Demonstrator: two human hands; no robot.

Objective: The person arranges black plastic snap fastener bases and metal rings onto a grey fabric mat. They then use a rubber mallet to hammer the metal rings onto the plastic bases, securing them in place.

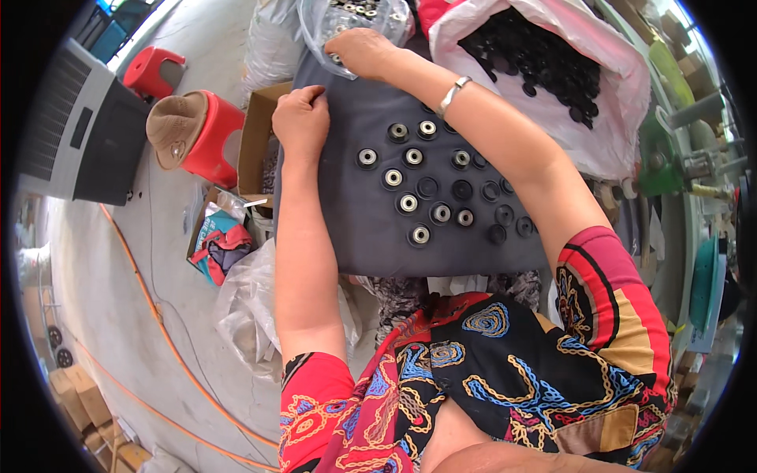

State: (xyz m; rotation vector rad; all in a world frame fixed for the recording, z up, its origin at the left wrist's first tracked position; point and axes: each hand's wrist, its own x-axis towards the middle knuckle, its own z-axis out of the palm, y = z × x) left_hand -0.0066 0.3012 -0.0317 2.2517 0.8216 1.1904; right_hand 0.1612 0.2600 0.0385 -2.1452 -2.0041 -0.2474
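- the left hand [300, 118] rests on the far left edge of a dark grey board [371, 229] that lies across the person's lap; the fingers are curled under, knuckles up, and i cannot tell whether they pinch anything.
- the right hand [361, 51] reaches past the far edge of the board into the mouth of a clear plastic bag [315, 24]; the fingers are bent down into the bag, and whether they close on a piece is hidden.
- the bag holds small round metal rings [359, 9] with dark centres, lying just beyond the right hand's fingertips.
- on the board, more of the same round parts [408, 203] lie in loose rows at its middle, well apart from both hands; the ones toward the left show bright silver centres.
- the ones toward the right edge of the board are plain black rings [462, 189], set just beside the silver ones.
- a silver bracelet [453, 94] sits on the right wrist, above the far part of the board.
- a pink-white plastic bag [615, 118] full of black round parts [544, 55] stands open beyond the board's far right corner.
- a cardboard box [254, 138] sits just left of the board, near the left hand.
- a red stool [214, 138] with a brown cap [173, 126] on it stands further left on the concrete floor [102, 276].
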